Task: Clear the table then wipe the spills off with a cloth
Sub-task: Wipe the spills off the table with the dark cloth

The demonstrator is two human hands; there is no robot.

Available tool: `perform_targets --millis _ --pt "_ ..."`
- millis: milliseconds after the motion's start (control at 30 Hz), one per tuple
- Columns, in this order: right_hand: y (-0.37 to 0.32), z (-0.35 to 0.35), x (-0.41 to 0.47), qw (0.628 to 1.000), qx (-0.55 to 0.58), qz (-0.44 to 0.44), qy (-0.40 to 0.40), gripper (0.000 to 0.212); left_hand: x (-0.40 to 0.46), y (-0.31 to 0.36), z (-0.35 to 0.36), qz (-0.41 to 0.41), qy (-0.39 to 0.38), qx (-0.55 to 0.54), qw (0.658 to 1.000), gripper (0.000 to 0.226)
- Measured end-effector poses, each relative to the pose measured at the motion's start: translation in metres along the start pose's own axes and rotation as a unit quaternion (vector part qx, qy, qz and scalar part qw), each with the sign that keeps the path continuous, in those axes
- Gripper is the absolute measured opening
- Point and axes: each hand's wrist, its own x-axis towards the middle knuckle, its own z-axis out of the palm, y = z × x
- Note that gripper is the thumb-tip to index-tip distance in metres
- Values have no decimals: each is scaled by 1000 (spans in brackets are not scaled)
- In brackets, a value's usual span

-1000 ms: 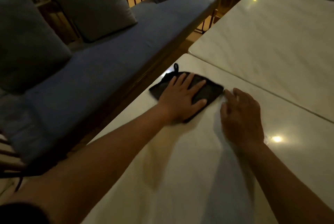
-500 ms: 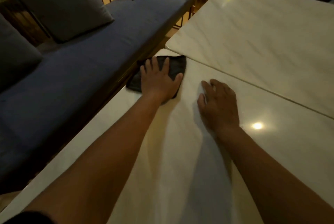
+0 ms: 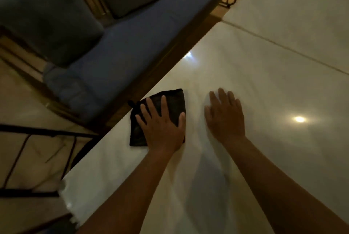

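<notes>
Pressing down with my left hand (image 3: 162, 129), I have a black cloth (image 3: 171, 105) flat under my palm on the pale tabletop (image 3: 264, 86). My fingers (image 3: 164, 104) on that hand are straight and spread, lying across the top of the cloth instead of curling round it, with the thumb stretched along its right edge. The cloth is folded into a rough square and sits near the left edge of the tabletop, the edge that faces the sofa; a small loop (image 3: 133, 105) sticks out from its left corner, right at the brink.

My right hand (image 3: 224, 118) lies just beside the left one, apart from the cloth and not touching it. Its fingers are straight and close together, palm down on the bare stone, holding nothing. Both forearms reach in from the bottom of the view, and their shadows fall on the surface between them.

The tabletop is glossy and faintly veined, with a bright lamp reflection (image 3: 299, 119) to the right of my right hand and a fainter glint further up near the edge. A thin seam (image 3: 283, 46) runs across the far side, where a second table (image 3: 302, 7) butts against this one.

Beyond the left edge stands a blue-cushioned sofa (image 3: 117, 50) with two grey pillows (image 3: 47, 18) leaning on its back. A dark metal frame (image 3: 37, 135) shows low on the left, above a light floor.
</notes>
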Motion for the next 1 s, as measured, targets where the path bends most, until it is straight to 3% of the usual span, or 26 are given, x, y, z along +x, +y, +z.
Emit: perform_targets --millis 200,400,533,633,767,867,1000 --pt "-97 23 -130 996 22 -72 -53 55 -89 -96 -11 -86 -8 -14 996 86" --pt "-140 24 -214 992 39 -101 -62 56 -148 -166 -19 -144 -17 -34 989 85" --pt "-157 11 -234 988 112 -83 -65 31 -177 -189 -28 -173 -53 -70 981 69" --pt "-177 6 -241 978 155 -52 -127 39 -184 -199 -45 -176 -63 -107 977 57" --pt "-211 6 -251 961 197 20 -195 55 -209 -221 -66 -189 -99 -105 971 69" --pt "-224 11 -252 956 182 44 -225 40 -232 -237 -72 -194 -135 -89 968 77" --pt "-230 11 -245 952 189 16 -241 20 -237 -253 -73 -158 -151 -120 969 71"
